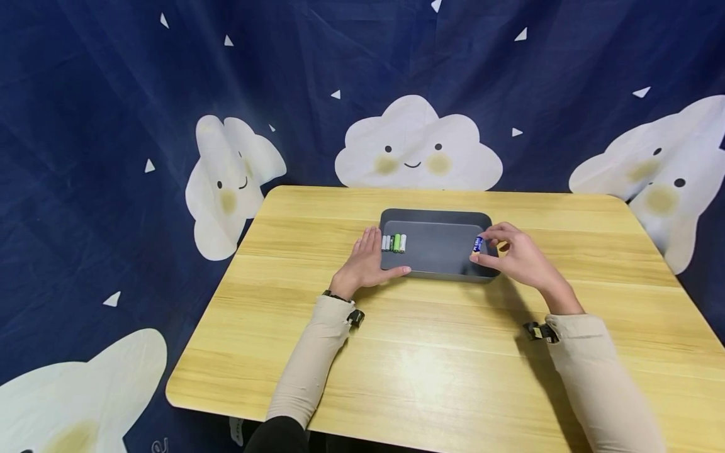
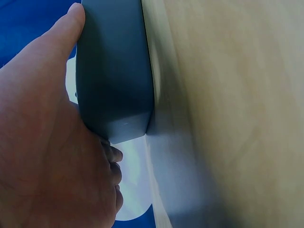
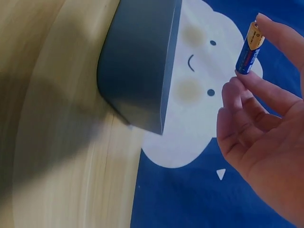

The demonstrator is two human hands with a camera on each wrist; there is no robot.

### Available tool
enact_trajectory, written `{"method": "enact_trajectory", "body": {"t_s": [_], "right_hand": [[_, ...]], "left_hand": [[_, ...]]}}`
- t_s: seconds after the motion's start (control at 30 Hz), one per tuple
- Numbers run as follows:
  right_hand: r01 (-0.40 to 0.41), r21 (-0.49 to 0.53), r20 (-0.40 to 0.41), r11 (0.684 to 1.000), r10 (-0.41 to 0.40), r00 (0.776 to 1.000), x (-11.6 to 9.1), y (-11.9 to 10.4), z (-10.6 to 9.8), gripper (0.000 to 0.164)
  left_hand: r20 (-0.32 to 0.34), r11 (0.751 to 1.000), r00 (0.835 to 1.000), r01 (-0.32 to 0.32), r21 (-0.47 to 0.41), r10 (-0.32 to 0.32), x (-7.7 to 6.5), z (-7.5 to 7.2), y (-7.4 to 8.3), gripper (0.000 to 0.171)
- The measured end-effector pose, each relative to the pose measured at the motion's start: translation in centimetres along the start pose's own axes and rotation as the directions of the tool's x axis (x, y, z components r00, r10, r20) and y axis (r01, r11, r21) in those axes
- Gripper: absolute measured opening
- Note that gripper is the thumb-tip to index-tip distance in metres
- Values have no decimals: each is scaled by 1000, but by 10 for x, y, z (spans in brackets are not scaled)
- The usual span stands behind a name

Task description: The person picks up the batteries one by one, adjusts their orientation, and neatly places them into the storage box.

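A dark grey tray (image 1: 436, 251) with raised walls lies on the table. My right hand (image 1: 518, 255) pinches a blue and gold battery (image 1: 477, 245) end to end between thumb and forefinger, over the tray's right end. In the right wrist view the battery (image 3: 250, 48) is held above the rim level, the other fingers curled loosely. At the tray's left end my left hand (image 1: 365, 261) rests with straight fingers along the side and the thumb on the front rim. Several batteries (image 1: 394, 243), white, green and dark, lie side by side inside the tray near that hand.
The tray stands toward the back of a light wooden table (image 1: 430, 352) with rounded corners. Behind the table hangs a dark blue curtain (image 1: 306, 69) with white clouds and small triangles.
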State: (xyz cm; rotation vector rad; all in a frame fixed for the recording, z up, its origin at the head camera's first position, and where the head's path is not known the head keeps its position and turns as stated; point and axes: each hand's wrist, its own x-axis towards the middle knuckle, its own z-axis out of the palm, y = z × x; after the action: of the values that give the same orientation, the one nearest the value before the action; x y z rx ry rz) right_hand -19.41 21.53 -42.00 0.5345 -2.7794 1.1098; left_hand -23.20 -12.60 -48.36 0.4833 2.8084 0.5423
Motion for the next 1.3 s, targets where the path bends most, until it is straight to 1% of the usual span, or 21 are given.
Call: {"method": "enact_trajectory", "body": {"t_s": [0.1, 0.3, 0.5, 0.73, 0.83, 0.97, 1.3], "right_hand": [[11, 18, 1, 1000, -11, 1000, 7, 0, 6, 46], [33, 63, 9, 997, -34, 999, 21, -1, 20, 49], [29, 87, 45, 996, -33, 998, 35, -4, 35, 51], [53, 127, 69, 990, -62, 996, 49, -6, 54, 52], [41, 131, 81, 991, -52, 995, 54, -5, 62, 53], [1, 155, 95, 988, -16, 995, 60, -5, 72, 53], [-33, 206, 134, 978, 6, 991, 73, -6, 94, 54]], "left_hand": [[7, 1000, 1000, 2, 6, -2, 0, 0, 0, 125], [15, 1000, 1000, 6, 14, -6, 2, 0, 0, 126], [21, 1000, 1000, 11, 11, -11, 2, 0, 0, 126], [-5, 1000, 1000, 11, 7, -11, -1, -1, 1, 126], [-4, 1000, 1000, 15, 8, -15, 0, 0, 2, 126], [-3, 1000, 1000, 15, 17, -15, 1, 1, 2, 126], [3, 1000, 1000, 14, 14, -14, 3, 1, 0, 128]]}}
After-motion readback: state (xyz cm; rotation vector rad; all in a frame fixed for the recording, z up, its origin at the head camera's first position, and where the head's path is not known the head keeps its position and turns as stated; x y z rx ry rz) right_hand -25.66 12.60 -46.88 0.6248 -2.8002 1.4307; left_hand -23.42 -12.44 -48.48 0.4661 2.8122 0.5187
